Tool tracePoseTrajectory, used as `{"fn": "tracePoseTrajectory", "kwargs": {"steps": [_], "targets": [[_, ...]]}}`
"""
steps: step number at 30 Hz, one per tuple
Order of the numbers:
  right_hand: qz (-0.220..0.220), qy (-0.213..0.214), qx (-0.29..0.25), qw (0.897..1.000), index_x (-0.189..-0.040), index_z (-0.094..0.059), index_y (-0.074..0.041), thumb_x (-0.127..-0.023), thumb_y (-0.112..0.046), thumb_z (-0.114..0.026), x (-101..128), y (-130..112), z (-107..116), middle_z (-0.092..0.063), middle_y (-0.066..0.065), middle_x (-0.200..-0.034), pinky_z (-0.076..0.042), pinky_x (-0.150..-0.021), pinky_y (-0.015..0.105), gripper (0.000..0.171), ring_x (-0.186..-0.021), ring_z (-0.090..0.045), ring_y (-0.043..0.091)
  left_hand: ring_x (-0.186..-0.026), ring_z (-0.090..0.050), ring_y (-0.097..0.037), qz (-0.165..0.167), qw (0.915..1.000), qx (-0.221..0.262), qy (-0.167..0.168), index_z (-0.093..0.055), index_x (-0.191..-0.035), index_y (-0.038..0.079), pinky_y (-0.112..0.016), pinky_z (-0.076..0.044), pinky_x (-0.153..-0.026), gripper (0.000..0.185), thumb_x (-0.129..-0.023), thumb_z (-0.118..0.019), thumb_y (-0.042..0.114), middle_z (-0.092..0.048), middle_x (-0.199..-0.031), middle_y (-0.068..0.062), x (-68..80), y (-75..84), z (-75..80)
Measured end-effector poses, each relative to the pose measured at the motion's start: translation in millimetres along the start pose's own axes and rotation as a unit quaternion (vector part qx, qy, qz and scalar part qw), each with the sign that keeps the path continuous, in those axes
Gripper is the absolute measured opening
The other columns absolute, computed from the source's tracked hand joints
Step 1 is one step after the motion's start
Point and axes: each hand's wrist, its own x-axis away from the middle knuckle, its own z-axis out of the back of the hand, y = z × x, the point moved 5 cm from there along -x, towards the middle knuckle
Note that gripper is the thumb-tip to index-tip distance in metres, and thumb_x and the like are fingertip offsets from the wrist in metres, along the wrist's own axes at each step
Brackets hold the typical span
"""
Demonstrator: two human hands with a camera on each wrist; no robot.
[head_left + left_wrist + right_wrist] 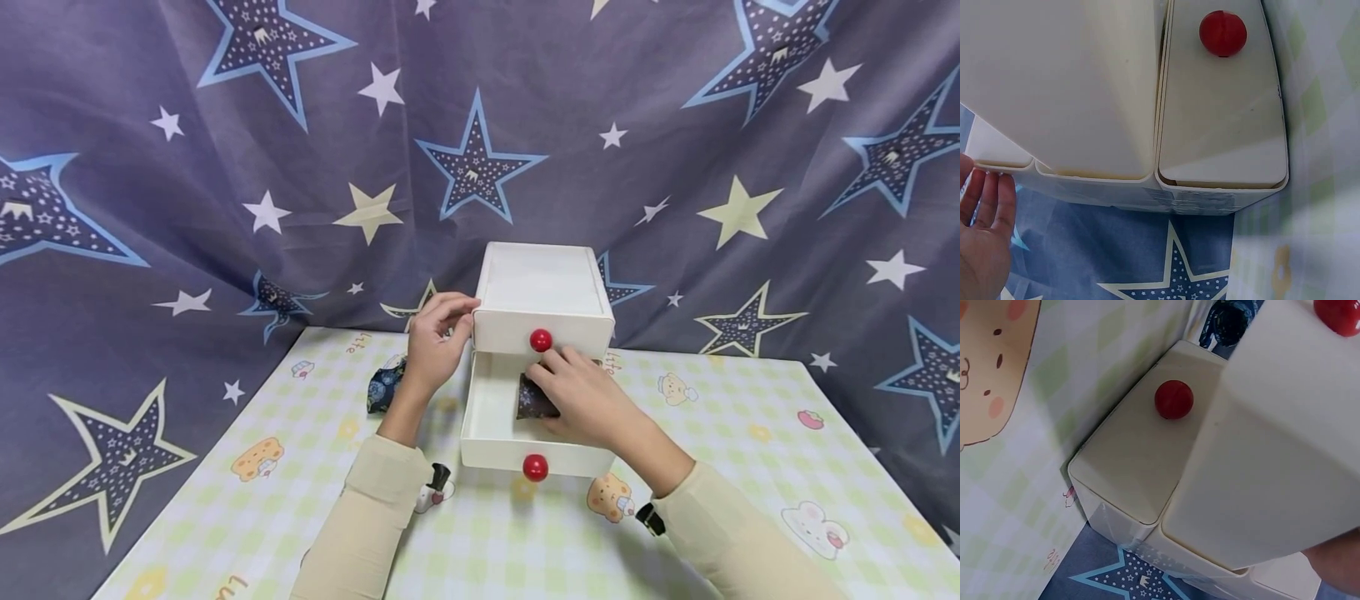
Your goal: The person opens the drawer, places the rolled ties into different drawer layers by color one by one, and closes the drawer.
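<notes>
Little can be read: the tablecloth (750,467) bears orange letters that look like "Lite" near its far left corner, beside the white drawer box (542,287). More orange letters, perhaps "Lu", stand at its near left edge, cut off by the picture. Small red writing on the cloth in the right wrist view is too small to read.

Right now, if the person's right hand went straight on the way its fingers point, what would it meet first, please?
Most likely the closed upper drawer just above the fingertips. The right hand reaches into the open lower drawer over a dark cloth, though depth is unclear.
</notes>
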Motion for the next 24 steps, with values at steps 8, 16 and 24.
{"fn": "tracePoseTrajectory", "kwargs": {"steps": [8,16,24], "targets": [[-0.002,-0.01,-0.003,1.0,-0.123,-0.066,-0.009,-0.074,-0.043,-0.091,1,1,-2,-0.061,0.009,-0.116,-0.052,-0.093,0.041,0.065,-0.105,-0.053,0.028,-0.097,-0.066,-0.043,-0.005,1.0,0.001,-0.002,-0.067,-0.109,-0.02,-0.056,-0.06,-0.083,0.02,-0.091,-0.06,-0.019,-0.061,-0.11,-0.035,0.6,-0.2,0.0],[-0.02,-0.022,-0.069,0.997,-0.12,-0.07,-0.011,-0.082,-0.048,-0.084,8,2,8,-0.062,0.003,-0.11,-0.051,-0.077,0.036,0.055,-0.097,-0.052,0.022,-0.098,-0.066,-0.043,-0.007,1.0,-0.001,-0.002,-0.068,-0.109,-0.02,-0.054,-0.06,-0.085,0.02,-0.091,-0.06,-0.019,-0.061,-0.11,-0.035,0.2,0.5,0.0],[0.0,-0.004,-0.081,0.997,-0.115,-0.074,-0.012,-0.087,-0.041,-0.082,12,0,14,-0.065,0.003,-0.108,-0.052,-0.083,0.037,0.042,-0.097,-0.055,0.021,-0.098,-0.065,-0.043,-0.007,1.0,0.002,-0.002,-0.068,-0.109,-0.019,-0.031,-0.061,-0.087,0.02,-0.091,-0.06,-0.019,-0.061,-0.11,-0.034,-0.1,0.4,-0.1]]}}
